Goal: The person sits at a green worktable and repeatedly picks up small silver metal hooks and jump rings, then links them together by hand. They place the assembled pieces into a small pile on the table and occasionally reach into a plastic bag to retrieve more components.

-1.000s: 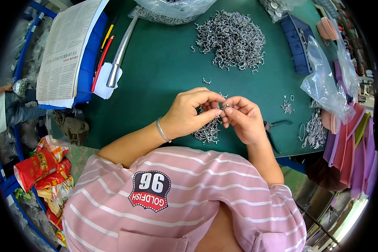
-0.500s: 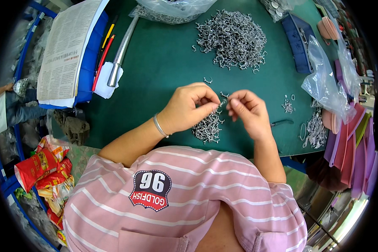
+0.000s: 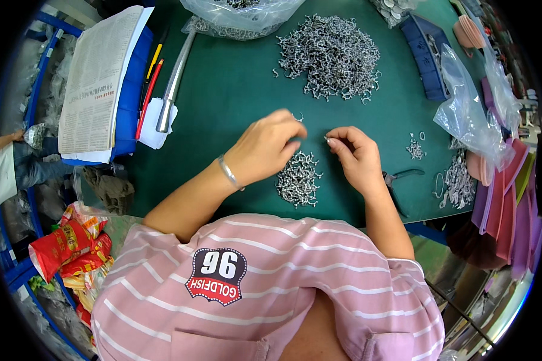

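Paper stack [image 3: 96, 84]: we see it at upper left on a blue holder, kept off the green table [image 3: 235, 90].
Metal tube [image 3: 173, 84]: it lies beside the papers, out of reach of both hands.
Left hand [image 3: 265, 147]: fingers curl together at centre frame; whether they pinch a clip we cannot tell.
Small clip pile [image 3: 298, 177]: it sits between both hands, lower centre, close for picking.
Right hand [image 3: 355, 156]: fingertips are pressed together, the held piece too small to confirm.
Large clip pile [image 3: 331, 54]: upper centre; open cloth lies between it and the hands.
Plastic bag [image 3: 470, 114]: it crowds the right edge.
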`<state>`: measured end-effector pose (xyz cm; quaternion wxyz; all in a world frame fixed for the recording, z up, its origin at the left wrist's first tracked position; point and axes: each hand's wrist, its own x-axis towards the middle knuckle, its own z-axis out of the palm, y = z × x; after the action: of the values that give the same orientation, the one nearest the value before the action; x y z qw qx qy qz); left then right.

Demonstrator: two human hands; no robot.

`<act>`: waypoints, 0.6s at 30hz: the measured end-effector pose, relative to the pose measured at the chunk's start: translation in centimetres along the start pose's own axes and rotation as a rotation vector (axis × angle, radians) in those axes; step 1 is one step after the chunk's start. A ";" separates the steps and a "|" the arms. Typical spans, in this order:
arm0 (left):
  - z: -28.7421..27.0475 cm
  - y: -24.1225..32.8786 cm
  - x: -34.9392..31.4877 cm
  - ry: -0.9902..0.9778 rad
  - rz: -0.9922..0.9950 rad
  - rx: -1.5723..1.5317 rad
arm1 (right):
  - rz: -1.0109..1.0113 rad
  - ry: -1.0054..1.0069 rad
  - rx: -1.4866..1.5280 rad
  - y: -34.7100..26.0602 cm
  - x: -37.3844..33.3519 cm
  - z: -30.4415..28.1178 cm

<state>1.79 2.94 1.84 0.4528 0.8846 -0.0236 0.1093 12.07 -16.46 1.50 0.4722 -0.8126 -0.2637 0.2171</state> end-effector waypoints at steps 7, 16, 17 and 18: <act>0.6 -3.5 3.0 0.077 0.060 0.270 | -0.141 -0.055 -0.030 -1.4 -1.6 0.3; 0.2 0.2 0.7 -0.006 -0.522 -0.721 | 0.186 -0.142 0.553 -0.1 -2.4 0.2; 0.1 0.5 0.5 -0.014 -0.540 -0.749 | 0.160 -0.130 0.575 -0.1 -2.4 0.3; 0.2 0.7 0.3 -0.014 -0.545 -0.796 | 0.134 -0.117 0.596 -0.1 -2.4 0.4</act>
<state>2.04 2.42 2.33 0.7683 0.6171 0.1658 -0.0368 9.96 -17.66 1.70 0.6584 -0.6402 -0.1611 0.3617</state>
